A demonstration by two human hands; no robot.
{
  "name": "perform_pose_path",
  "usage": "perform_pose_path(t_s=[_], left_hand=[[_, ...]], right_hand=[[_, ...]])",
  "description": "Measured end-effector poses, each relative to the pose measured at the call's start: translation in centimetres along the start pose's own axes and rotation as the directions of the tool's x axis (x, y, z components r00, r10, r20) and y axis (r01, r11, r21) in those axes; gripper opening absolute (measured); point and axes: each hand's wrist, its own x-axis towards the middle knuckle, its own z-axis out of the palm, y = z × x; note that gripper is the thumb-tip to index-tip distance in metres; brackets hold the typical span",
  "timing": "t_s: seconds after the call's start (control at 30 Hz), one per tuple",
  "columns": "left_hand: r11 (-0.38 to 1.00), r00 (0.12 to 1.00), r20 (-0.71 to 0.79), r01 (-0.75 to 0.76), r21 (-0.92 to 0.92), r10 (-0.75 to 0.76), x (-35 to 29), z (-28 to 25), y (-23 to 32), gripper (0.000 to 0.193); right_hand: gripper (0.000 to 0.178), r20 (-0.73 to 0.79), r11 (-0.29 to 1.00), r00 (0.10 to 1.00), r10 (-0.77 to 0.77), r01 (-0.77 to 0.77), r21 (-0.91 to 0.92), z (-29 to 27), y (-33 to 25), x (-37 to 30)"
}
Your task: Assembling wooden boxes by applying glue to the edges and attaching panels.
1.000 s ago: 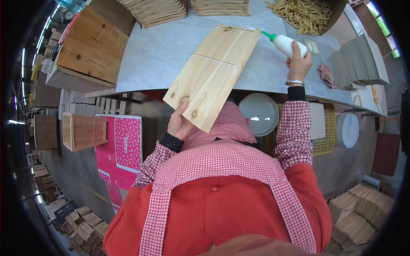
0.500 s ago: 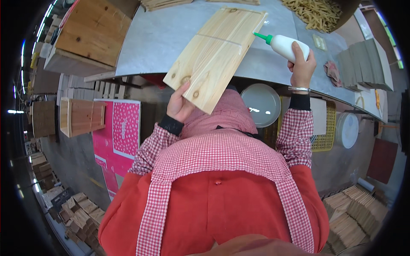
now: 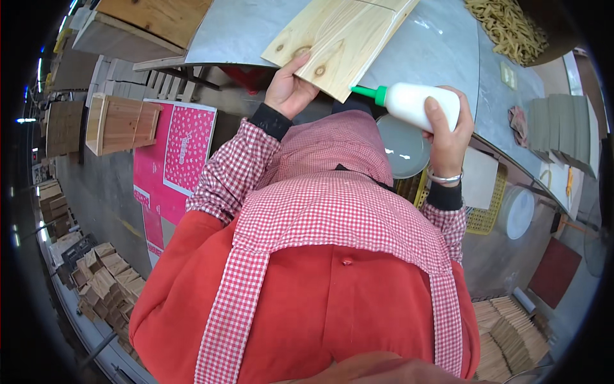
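A pale wooden board (image 3: pixel 332 48) with dark knots extends from the table's near edge up past the top of the picture. My left hand (image 3: pixel 291 89) grips its near left end, thumb on top and fingers beneath. In my right hand (image 3: pixel 451 131) is a white glue bottle (image 3: pixel 414 105) with a green nozzle, tilted to the left. The nozzle tip is at the board's near right corner. A thin whitish line of glue runs along the board's right edge. A groove crosses the board farther up.
The grey table (image 3: pixel 422 48) holds a heap of thin wooden strips (image 3: pixel 505 29), a stack of grey panels (image 3: pixel 559 128) and a crumpled cloth (image 3: pixel 518 125). A wooden box (image 3: pixel 137 32) stands at the far left. Below are a round lidded bucket (image 3: pixel 406 150) and a yellow crate (image 3: pixel 489 214).
The glue bottle has moved along the board's right edge toward me, from its far part to the near corner. The board now sits higher in the picture.
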Motion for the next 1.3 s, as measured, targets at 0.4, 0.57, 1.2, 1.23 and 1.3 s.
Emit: perform_pose_path(t_s=[0.4,0.57,1.2,1.23,1.3], left_hand=[[0.998,0.999,-0.008,-0.042,-0.042,0.041,0.5,-0.1,0.3,0.038],[0.997,0.998,0.004,-0.060,-0.041,0.060,0.3,-0.2,0.4,0.040],[0.958,0.944,-0.199,-0.234,0.167,0.265,-6.2,-6.3,8.4,0.045],[0.952,0.933,-0.223,-0.244,0.183,0.282,-6.8,-6.5,8.5,0.047],[0.935,0.916,-0.226,-0.287,0.211,0.332,-7.0,-6.6,8.7,0.050]], right_hand=[[0.033,0.003,0.997,0.997,-0.076,0.076,-0.025,1.8,0.1,-0.8],[0.033,-0.010,0.999,0.999,-0.036,0.036,0.035,2.2,0.4,-1.4],[0.033,-0.294,0.915,0.953,0.074,0.052,0.399,0.5,3.0,5.3],[0.031,-0.292,0.915,0.953,0.078,0.048,0.402,0.9,3.0,5.5],[0.029,-0.292,0.904,0.955,0.051,0.080,0.421,2.3,2.8,7.3]])
